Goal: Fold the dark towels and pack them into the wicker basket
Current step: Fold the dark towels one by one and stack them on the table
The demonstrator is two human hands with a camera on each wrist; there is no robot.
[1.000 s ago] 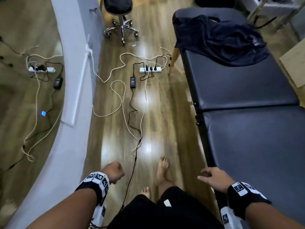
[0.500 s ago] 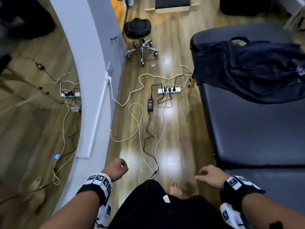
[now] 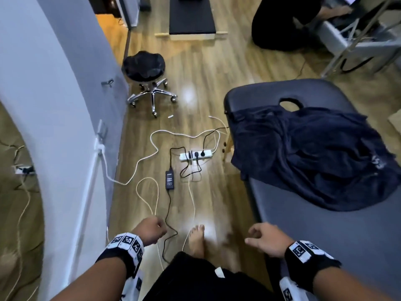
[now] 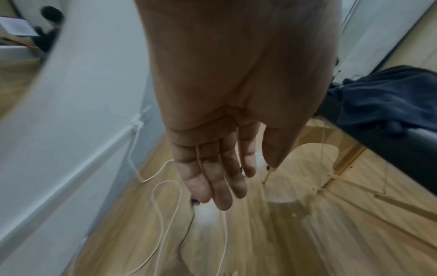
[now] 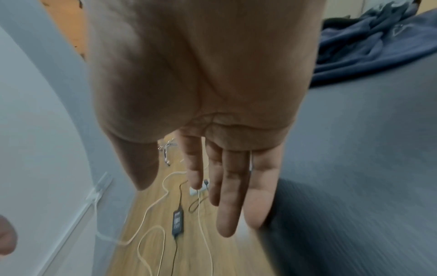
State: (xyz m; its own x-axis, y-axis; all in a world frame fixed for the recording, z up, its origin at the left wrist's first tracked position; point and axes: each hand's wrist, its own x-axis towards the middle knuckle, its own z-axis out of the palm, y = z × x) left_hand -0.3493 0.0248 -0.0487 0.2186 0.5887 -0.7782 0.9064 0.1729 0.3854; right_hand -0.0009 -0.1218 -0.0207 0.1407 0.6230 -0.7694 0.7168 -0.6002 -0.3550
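Observation:
A crumpled dark blue towel [image 3: 314, 153] lies over the far end of the black massage table [image 3: 325, 224], one edge hanging off the table's left side; the left wrist view shows the towel [image 4: 387, 100] at its right, the right wrist view shows the towel [image 5: 369, 37] at its upper right. My left hand [image 3: 152, 232] hangs over the wooden floor with loosely curled fingers [image 4: 220, 186], holding nothing. My right hand [image 3: 263, 235] hovers at the table's near left edge, its fingers [image 5: 230, 196] relaxed and empty. No wicker basket is in view.
Cables, a white power strip [image 3: 195, 154] and a black adapter [image 3: 169, 179] lie on the floor ahead of my bare foot [image 3: 196, 240]. A black wheeled stool [image 3: 144, 68] stands by the curved white wall [image 3: 54, 105]. A person in black [image 3: 284, 22] crouches at the back right.
I have walked forward along the table, so the towel is nearer and lower in view. Both hands stay empty at my sides.

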